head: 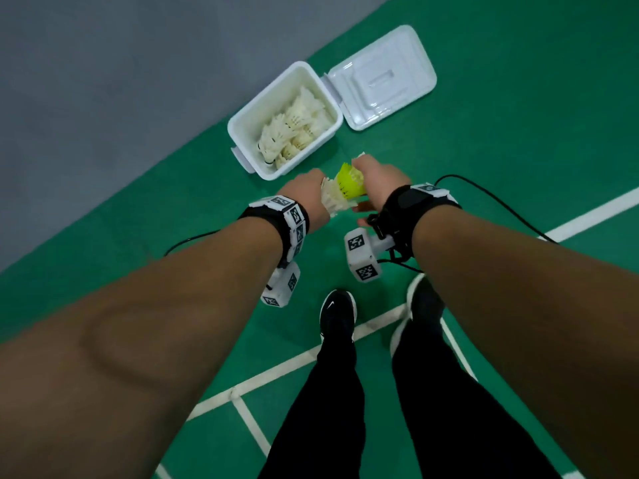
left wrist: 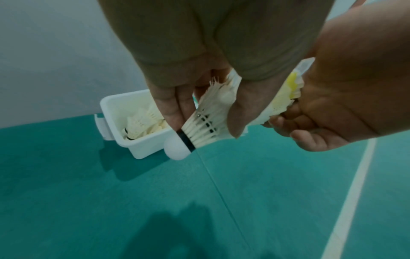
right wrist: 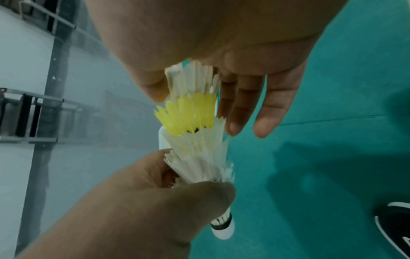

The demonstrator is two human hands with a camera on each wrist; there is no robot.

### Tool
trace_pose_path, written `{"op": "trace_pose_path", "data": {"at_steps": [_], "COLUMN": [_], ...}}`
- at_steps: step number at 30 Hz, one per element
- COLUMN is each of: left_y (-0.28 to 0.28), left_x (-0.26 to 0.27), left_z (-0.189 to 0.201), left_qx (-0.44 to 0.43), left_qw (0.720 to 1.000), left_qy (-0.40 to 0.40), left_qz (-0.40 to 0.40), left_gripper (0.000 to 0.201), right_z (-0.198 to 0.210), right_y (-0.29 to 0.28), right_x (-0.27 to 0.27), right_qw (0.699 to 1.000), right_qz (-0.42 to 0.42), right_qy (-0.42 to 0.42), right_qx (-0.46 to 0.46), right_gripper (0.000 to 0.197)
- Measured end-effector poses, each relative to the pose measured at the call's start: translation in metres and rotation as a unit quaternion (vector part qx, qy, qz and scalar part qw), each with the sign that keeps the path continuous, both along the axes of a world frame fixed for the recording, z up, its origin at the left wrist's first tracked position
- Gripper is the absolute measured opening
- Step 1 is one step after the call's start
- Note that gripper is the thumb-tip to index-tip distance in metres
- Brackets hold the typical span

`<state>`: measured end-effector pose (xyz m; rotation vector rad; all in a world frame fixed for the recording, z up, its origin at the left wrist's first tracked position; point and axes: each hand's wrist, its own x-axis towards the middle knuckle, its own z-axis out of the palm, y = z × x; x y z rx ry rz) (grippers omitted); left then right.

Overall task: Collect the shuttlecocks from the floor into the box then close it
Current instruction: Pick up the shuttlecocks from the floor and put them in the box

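Just ahead of both hands, the box sits open, part-filled. Left hand pinches a nested stack of shuttlecocks; right hand looks pinched on its far end. Next: carry over the box, release.

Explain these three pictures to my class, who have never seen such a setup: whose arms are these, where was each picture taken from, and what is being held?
No machine here: a person wears one camera on the head and one on each wrist. The head view looks down at both arms; each wrist view looks along its own hand. The left hand and right hand together hold a nested stack of shuttlecocks, one of them a yellow shuttlecock. On the green floor stands a white box with shuttlecocks inside, its lid lying open beside it.
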<state>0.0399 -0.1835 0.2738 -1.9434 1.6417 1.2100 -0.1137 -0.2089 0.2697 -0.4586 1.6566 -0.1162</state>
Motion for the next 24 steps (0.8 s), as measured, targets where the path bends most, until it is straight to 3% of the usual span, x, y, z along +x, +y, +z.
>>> {"op": "trace_pose_path", "data": {"at_steps": [3,12,18,21,24], "left_y": [-0.017,-0.082,-0.134,-0.15,-0.163], "left_x": [0.019,0.064,0.084,0.102,0.119], "left_z": [-0.013,-0.045,-0.088,-0.12,-0.133], "left_qx": [0.008,0.035,0.013,0.011,0.006], "left_qw": [1.0,0.997,0.995,0.996,0.996], "left_qy": [-0.007,-0.044,-0.078,-0.085,-0.088], "left_qz": [0.016,0.051,0.055,0.037,0.027], "left_gripper": [0.047,0.051,0.034,0.026,0.036], "right_z": [0.002,-0.025,-0.062,-0.085,-0.104], "right_y": [-0.024,-0.104,-0.16,-0.175,-0.182], "right_x": [0.022,0.049,0.08,0.106,0.131], "right_qw": [1.0,0.979,0.982,0.984,0.976], "right_qz": [0.012,0.202,0.187,0.172,0.207], "right_qy": [-0.004,0.03,0.027,0.035,0.061], "right_qx": [0.007,-0.006,0.0,-0.011,-0.035], "right_gripper": [0.041,0.046,0.064,0.061,0.059]}}
